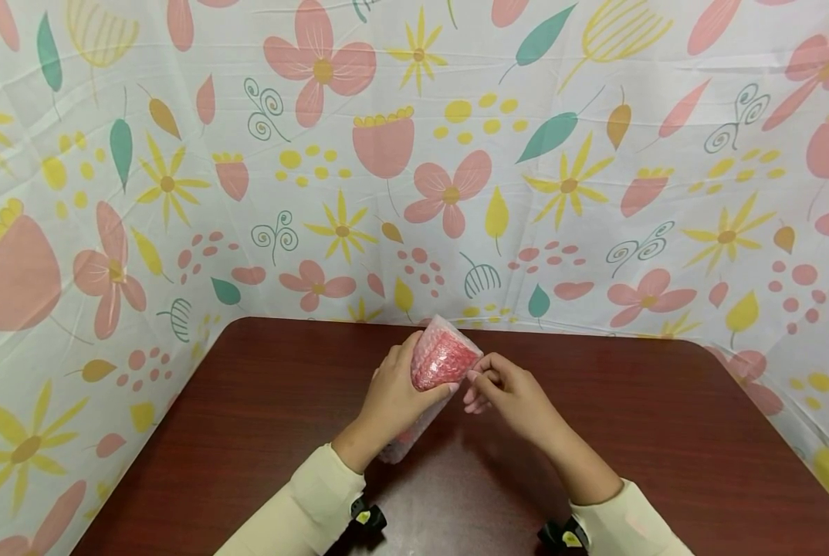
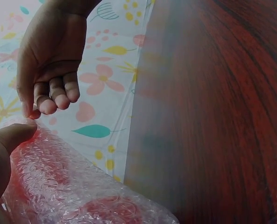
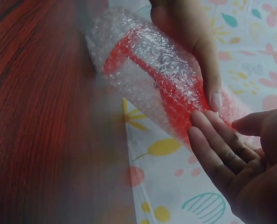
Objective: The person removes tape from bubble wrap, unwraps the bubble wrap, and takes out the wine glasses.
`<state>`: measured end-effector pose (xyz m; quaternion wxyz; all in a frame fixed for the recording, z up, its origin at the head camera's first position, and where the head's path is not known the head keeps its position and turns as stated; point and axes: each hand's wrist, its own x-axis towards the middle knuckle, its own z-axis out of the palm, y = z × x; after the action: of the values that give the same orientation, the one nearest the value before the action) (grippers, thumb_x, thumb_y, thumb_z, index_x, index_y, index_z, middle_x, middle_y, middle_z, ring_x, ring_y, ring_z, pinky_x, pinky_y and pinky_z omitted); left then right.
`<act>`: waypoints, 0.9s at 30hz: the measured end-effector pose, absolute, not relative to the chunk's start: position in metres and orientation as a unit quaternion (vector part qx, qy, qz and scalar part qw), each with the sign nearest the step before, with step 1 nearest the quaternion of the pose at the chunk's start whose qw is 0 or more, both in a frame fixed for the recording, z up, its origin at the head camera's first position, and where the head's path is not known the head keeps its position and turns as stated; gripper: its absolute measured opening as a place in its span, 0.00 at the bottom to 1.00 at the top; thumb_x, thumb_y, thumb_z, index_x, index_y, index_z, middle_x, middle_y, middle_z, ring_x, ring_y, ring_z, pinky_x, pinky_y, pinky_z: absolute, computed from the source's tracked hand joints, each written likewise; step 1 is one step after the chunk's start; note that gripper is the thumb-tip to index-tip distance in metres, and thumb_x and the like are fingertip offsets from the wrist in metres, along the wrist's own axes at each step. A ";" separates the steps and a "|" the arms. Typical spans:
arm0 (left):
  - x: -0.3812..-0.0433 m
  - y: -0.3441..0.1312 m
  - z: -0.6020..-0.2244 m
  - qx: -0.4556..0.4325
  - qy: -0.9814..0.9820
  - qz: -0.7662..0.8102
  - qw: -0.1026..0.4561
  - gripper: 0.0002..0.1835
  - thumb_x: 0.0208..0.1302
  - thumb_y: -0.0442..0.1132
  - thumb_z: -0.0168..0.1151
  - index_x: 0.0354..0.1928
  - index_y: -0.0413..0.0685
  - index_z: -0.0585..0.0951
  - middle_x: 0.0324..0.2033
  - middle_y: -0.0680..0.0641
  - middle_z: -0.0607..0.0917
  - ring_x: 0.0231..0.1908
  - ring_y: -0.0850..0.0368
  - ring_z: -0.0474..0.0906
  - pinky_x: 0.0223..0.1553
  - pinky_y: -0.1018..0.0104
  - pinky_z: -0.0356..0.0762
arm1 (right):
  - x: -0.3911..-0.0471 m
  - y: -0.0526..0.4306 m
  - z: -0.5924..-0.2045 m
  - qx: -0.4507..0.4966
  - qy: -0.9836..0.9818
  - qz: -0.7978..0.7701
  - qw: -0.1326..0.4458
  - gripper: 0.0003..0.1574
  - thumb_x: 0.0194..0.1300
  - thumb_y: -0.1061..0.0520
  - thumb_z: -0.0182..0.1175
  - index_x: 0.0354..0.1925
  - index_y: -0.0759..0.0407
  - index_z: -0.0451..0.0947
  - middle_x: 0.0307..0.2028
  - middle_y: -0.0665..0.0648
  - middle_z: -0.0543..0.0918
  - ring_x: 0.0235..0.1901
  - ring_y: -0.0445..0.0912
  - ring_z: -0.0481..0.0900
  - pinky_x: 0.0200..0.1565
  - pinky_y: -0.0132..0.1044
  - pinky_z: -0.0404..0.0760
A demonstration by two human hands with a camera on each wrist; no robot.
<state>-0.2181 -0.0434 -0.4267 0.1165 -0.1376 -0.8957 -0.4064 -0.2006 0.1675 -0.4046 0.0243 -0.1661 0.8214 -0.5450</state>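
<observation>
A red stemmed goblet [image 3: 168, 95] shows through clear bubble wrap [image 1: 437, 332], its foot, stem and bowl visible in the right wrist view. My left hand [image 1: 395, 386] grips the wrapped goblet around its bowl, thumb along the near side. The bundle is tilted over the table, bowl end up and away from me. At the upper right edge of the wrap, my right hand [image 1: 515, 394] pinches the film between thumb and forefinger. Its other fingers [image 2: 59, 99] are loosely bent beside the wrap. The left fingers behind the bundle are hidden.
The dark red-brown wooden table [image 1: 275, 378] lies beneath both hands. A white cloth [image 1: 449, 255] with pink, yellow and green flowers hangs behind the table and along its sides. Pale sleeves and black wrist cameras [image 1: 367, 516] are near the table's front.
</observation>
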 end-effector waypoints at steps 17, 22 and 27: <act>-0.218 -0.046 -0.425 -0.150 -0.899 -0.404 0.079 0.50 0.59 0.67 0.66 0.79 0.64 0.55 0.62 0.44 0.76 0.57 0.44 0.78 0.57 0.41 0.74 | -0.198 0.168 -0.404 -0.163 0.807 -0.567 0.036 0.12 0.79 0.60 0.48 0.48 0.71 0.69 0.35 0.69 0.87 0.33 0.54 0.89 0.41 0.52 0.87; -0.218 -0.048 -0.425 -0.160 -0.888 -0.425 0.068 0.50 0.60 0.68 0.65 0.79 0.67 0.53 0.64 0.44 0.75 0.57 0.46 0.79 0.54 0.46 0.78 | -0.199 0.168 -0.405 -0.155 0.812 -0.562 0.033 0.12 0.79 0.60 0.46 0.48 0.71 0.69 0.35 0.68 0.87 0.33 0.53 0.89 0.40 0.47 0.87; -0.219 -0.049 -0.424 -0.166 -0.881 -0.439 0.054 0.51 0.60 0.68 0.65 0.80 0.69 0.50 0.66 0.44 0.73 0.58 0.48 0.78 0.56 0.48 0.78 | -0.200 0.168 -0.406 -0.153 0.810 -0.565 0.036 0.12 0.79 0.61 0.45 0.49 0.71 0.68 0.36 0.69 0.87 0.33 0.53 0.89 0.41 0.52 0.87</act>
<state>-0.2187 -0.0490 -0.4238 0.0544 -0.1657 -0.8812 -0.4393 -0.1997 0.1682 -0.4060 0.0363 -0.1534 0.8102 -0.5646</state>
